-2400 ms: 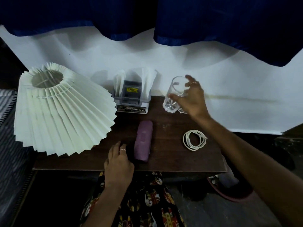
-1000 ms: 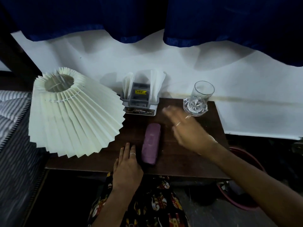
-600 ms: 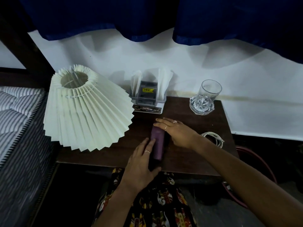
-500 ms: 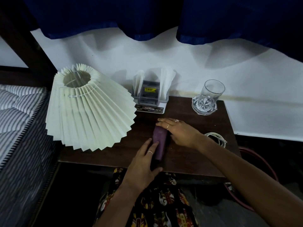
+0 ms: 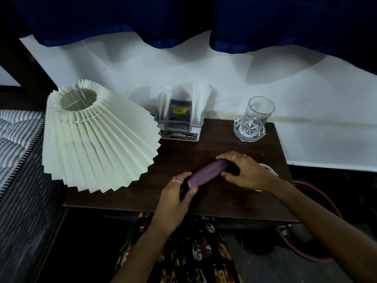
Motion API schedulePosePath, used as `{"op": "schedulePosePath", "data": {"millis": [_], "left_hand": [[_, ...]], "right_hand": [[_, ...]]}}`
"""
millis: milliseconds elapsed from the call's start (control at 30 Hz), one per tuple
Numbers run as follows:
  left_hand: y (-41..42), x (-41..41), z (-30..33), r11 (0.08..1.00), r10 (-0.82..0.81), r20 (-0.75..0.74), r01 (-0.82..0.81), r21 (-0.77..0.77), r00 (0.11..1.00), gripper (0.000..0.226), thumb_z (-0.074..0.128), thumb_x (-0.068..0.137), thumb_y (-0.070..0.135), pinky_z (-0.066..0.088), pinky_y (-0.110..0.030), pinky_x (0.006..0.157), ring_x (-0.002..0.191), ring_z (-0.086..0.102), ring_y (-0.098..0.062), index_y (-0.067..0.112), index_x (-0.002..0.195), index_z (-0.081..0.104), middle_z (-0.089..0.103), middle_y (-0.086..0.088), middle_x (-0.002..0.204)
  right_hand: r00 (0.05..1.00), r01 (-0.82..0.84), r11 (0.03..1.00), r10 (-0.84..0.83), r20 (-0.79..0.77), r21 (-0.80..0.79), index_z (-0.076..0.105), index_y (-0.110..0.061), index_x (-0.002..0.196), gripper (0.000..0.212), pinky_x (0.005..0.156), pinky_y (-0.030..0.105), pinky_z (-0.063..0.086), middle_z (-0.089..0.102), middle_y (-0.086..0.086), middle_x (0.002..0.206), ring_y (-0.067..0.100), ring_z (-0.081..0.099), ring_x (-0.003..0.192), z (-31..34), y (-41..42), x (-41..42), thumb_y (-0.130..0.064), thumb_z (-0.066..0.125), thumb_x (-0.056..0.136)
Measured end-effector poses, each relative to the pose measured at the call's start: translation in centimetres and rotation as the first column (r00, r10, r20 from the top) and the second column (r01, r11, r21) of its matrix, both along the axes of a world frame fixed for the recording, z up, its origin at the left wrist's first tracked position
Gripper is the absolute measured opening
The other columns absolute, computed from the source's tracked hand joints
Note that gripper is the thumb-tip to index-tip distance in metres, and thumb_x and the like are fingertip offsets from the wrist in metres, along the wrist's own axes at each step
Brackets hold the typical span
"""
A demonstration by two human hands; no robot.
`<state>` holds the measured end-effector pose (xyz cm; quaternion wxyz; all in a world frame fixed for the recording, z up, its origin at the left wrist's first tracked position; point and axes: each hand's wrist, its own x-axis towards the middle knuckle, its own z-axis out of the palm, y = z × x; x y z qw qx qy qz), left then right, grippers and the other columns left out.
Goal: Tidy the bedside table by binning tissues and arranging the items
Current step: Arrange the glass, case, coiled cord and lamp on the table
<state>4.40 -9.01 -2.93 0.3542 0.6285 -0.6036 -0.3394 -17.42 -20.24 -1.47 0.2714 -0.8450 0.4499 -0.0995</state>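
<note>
A purple case (image 5: 207, 173) lies slanted over the middle of the dark wooden bedside table (image 5: 234, 203). My left hand (image 5: 177, 196) grips its near end and my right hand (image 5: 242, 171) grips its far end. A clear glass (image 5: 257, 117) stands on a cut-glass coaster at the back right corner. A grey tissue holder (image 5: 179, 121) with white tissues sticking up stands at the back centre. A white coiled cable (image 5: 268, 168) is mostly hidden behind my right hand.
A pleated cream lampshade (image 5: 95, 144) fills the table's left side and overhangs its edge. A striped mattress (image 5: 18, 156) lies to the left. A reddish bin rim (image 5: 318, 217) shows on the floor at the right. White wall and blue curtain stand behind.
My right hand let go of the glass and came to the purple case. Both hands now hold the case, which has turned from lengthwise to slanted.
</note>
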Motion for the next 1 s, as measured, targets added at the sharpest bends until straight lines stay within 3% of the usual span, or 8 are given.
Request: {"op": "schedulePosePath", "data": {"millis": [100, 167, 233, 333, 400, 600, 767, 1000], "left_hand": [[-1.7, -0.4, 0.3, 0.995, 0.091, -0.067, -0.089, 0.038, 0.994, 0.036, 0.057, 0.092, 0.016, 0.037, 0.005, 0.076, 0.096, 0.060, -0.005, 0.013, 0.128, 0.052, 0.061, -0.006, 0.118], [-3.0, -0.6, 0.1, 0.989, 0.144, -0.065, -0.141, 0.054, 0.987, 0.038, 0.057, 0.092, 0.016, 0.036, 0.007, 0.071, 0.089, 0.059, -0.003, 0.013, 0.129, 0.051, 0.063, -0.008, 0.117], [-4.4, -0.8, -0.2, 0.981, 0.181, -0.065, -0.176, 0.078, 0.981, 0.045, 0.061, 0.089, 0.015, 0.035, 0.008, 0.071, 0.095, 0.057, -0.006, 0.011, 0.132, 0.048, 0.060, -0.009, 0.121], [-6.4, -1.3, -1.1, 0.981, 0.155, -0.051, -0.147, 0.129, 0.987, 0.071, 0.075, 0.077, 0.012, 0.038, 0.004, 0.079, 0.113, 0.055, -0.012, 0.008, 0.139, 0.040, 0.054, -0.008, 0.131], [-7.3, -1.6, -1.5, 0.977, 0.126, -0.056, -0.114, 0.179, 0.990, 0.085, 0.080, 0.071, 0.009, 0.046, -0.014, 0.090, 0.118, 0.055, -0.018, 0.011, 0.142, 0.034, 0.051, -0.011, 0.136], [-9.0, -2.9, -1.5, 0.983, 0.139, 0.107, -0.150, 0.104, 0.984, 0.080, 0.080, 0.070, 0.016, 0.040, -0.035, 0.106, 0.120, 0.049, -0.026, 0.005, 0.138, 0.040, 0.045, -0.015, 0.132], [-9.5, -3.8, -1.7, 0.981, 0.139, 0.110, -0.152, 0.120, 0.984, 0.079, 0.081, 0.070, 0.020, 0.041, -0.035, 0.103, 0.113, 0.053, -0.027, 0.005, 0.137, 0.042, 0.042, -0.013, 0.132], [-10.0, -3.8, -1.1, 0.980, 0.112, 0.133, -0.132, 0.151, 0.985, 0.078, 0.079, 0.073, 0.022, 0.034, -0.029, 0.108, 0.124, 0.046, -0.024, 0.007, 0.139, 0.039, 0.038, -0.011, 0.137]], "right_hand": [[0.991, 0.113, 0.990, -0.117, 0.058, 0.079, 0.057, -0.017, 0.123, 0.041, 0.088, 0.004, 0.038, 0.061, -0.004, 0.119, 0.002, 0.054, 0.102, 0.2, 0.2, -0.4, -0.024, 0.066, 0.084], [0.976, 0.183, 0.978, -0.193, 0.099, 0.104, 0.058, -0.016, 0.121, 0.037, 0.084, 0.009, 0.041, 0.064, -0.003, 0.113, 0.004, 0.056, 0.097, -0.3, 0.2, -0.5, -0.028, 0.065, 0.086], [0.952, 0.267, 0.957, -0.281, 0.124, 0.113, 0.059, -0.017, 0.120, 0.038, 0.085, 0.015, 0.040, 0.064, -0.003, 0.109, 0.007, 0.057, 0.098, -0.9, -0.1, -0.4, -0.033, 0.064, 0.086], [0.904, 0.377, 0.918, -0.393, 0.167, 0.123, 0.060, -0.016, 0.118, 0.036, 0.082, 0.016, 0.036, 0.063, -0.006, 0.103, 0.008, 0.056, 0.097, -1.4, -0.6, -0.1, -0.032, 0.065, 0.086], [0.869, 0.430, 0.893, -0.449, 0.207, 0.132, 0.062, -0.015, 0.115, 0.033, 0.085, 0.018, 0.038, 0.066, -0.002, 0.106, 0.011, 0.059, 0.100, -1.6, -1.1, 0.0, -0.030, 0.065, 0.086], [0.816, 0.522, 0.842, -0.540, 0.206, 0.138, 0.064, -0.015, 0.114, 0.032, 0.094, 0.027, 0.043, 0.067, 0.008, 0.113, 0.019, 0.060, 0.107, -2.4, -2.2, -0.7, -0.031, 0.062, 0.087], [0.777, 0.583, 0.799, -0.602, 0.186, 0.149, 0.065, -0.016, 0.115, 0.033, 0.096, 0.028, 0.041, 0.064, 0.013, 0.114, 0.023, 0.058, 0.108, -2.9, -2.6, -1.1, -0.033, 0.062, 0.087], [0.780, 0.603, 0.789, -0.614, 0.116, 0.118, 0.065, -0.011, 0.116, 0.035, 0.096, 0.033, 0.042, 0.065, 0.015, 0.115, 0.026, 0.058, 0.110, -2.4, -2.8, -0.8, -0.033, 0.060, 0.089]]}}
